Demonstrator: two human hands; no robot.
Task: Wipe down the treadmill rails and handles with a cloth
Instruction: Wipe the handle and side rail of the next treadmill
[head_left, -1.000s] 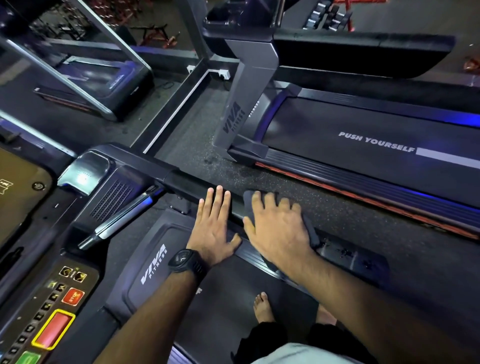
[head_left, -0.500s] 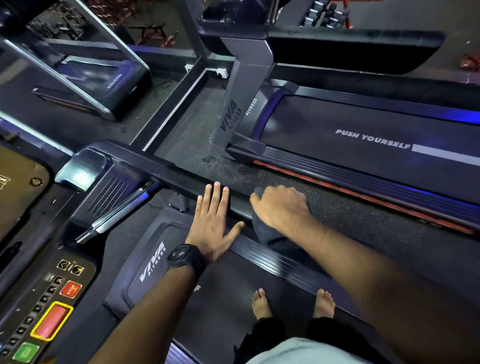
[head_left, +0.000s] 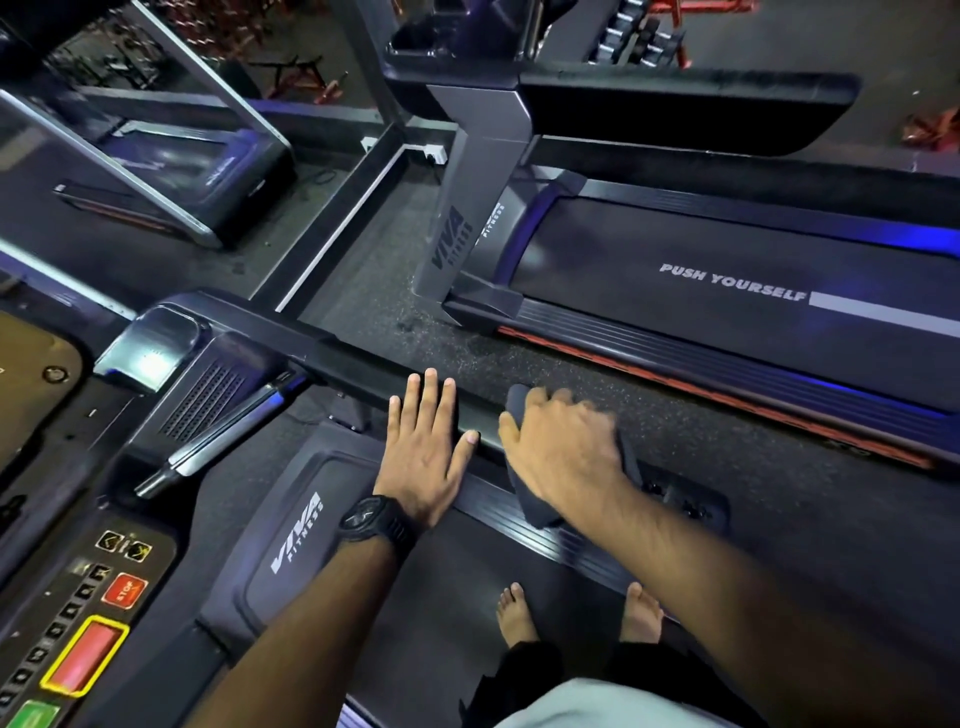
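I stand barefoot on a treadmill belt. Its dark right handrail (head_left: 332, 358) runs from the console toward the lower right. My left hand (head_left: 426, 447), with a black watch on the wrist, rests flat on the rail with fingers straight. Just to its right, my right hand (head_left: 561, 447) presses a dark cloth (head_left: 540, 512) over the same rail, fingers curled round the cloth; the hand is motion-blurred. Most of the cloth is hidden under the hand, with one end showing past the fingertips and another hanging below the palm.
The console (head_left: 78, 597) with a red stop button and a silver handle bar (head_left: 223, 431) sits at the left. A second treadmill (head_left: 727, 291) marked PUSH YOURSELF stands to the right across a strip of speckled floor (head_left: 519, 364). Weight racks stand at the back.
My right hand with the cloth slid along the rail, up toward the left hand and now back down-right a little. The left hand stayed flat on the rail.
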